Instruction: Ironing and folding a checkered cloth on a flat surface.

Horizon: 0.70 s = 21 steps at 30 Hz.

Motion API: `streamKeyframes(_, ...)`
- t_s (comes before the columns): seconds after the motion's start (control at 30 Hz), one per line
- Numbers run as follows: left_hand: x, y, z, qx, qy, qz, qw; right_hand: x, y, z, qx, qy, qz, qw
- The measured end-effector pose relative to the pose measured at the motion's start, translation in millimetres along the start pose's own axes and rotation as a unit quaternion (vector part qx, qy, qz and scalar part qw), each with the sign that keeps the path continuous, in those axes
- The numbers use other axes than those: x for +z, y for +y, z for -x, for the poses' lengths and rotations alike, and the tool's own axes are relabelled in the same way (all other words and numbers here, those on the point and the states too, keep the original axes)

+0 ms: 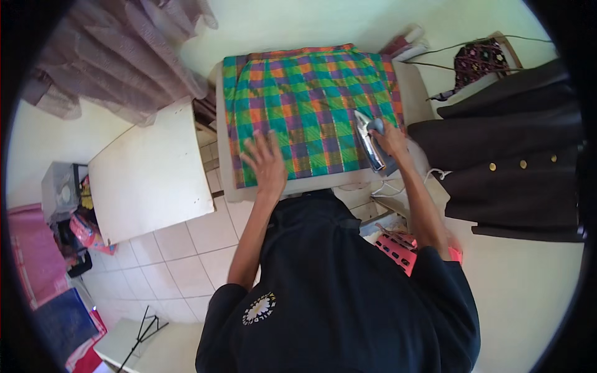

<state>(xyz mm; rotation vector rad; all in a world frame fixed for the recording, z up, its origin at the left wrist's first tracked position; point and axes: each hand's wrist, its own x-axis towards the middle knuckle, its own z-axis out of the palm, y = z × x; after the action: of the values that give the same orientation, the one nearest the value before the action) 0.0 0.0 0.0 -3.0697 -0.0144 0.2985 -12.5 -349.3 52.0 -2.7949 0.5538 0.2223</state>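
A checked cloth [311, 112] in green, purple and orange lies spread over a padded pale ironing surface [416, 93]. My right hand [392, 140] grips the handle of a clothes iron [370, 146], whose silver soleplate side rests on the cloth near its right edge, tip pointing away from me. The iron's white cord [387, 188] loops down beside my right forearm. Flat on the cloth's near left part is my left hand [266, 163], fingers spread and holding nothing.
A white tabletop [152, 174] stands at left, below a hanging mauve curtain [118, 56]. To the right hangs a dark garment with gold buttons [497, 149]. A pink basket [395, 252] sits beneath my right arm. Tiled floor [180, 264] shows at lower left, near a black stand [142, 336].
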Motion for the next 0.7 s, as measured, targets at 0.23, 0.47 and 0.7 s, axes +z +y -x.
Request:
streamKeyframes(0.23, -7.3, 93.2, -36.6, 0.453, 0.160, 0.220, 0.849, -3.7, -18.2, 31.1, -0.085, 0.083, 0.037, 0.992)
streamKeyframes(0.47, -1.4, 100.0, -44.9, 0.463, 0.139, 0.187, 0.855, -20.2, 9.1, 15.7, 0.049, 0.157, -0.036, 0.986)
streamKeyframes(0.7, 6.3, 87.7, -59.0, 0.396, 0.107, 0.248, 0.877, -24.8, 2.2, 0.6, 0.008, 0.090, 0.012, 0.996)
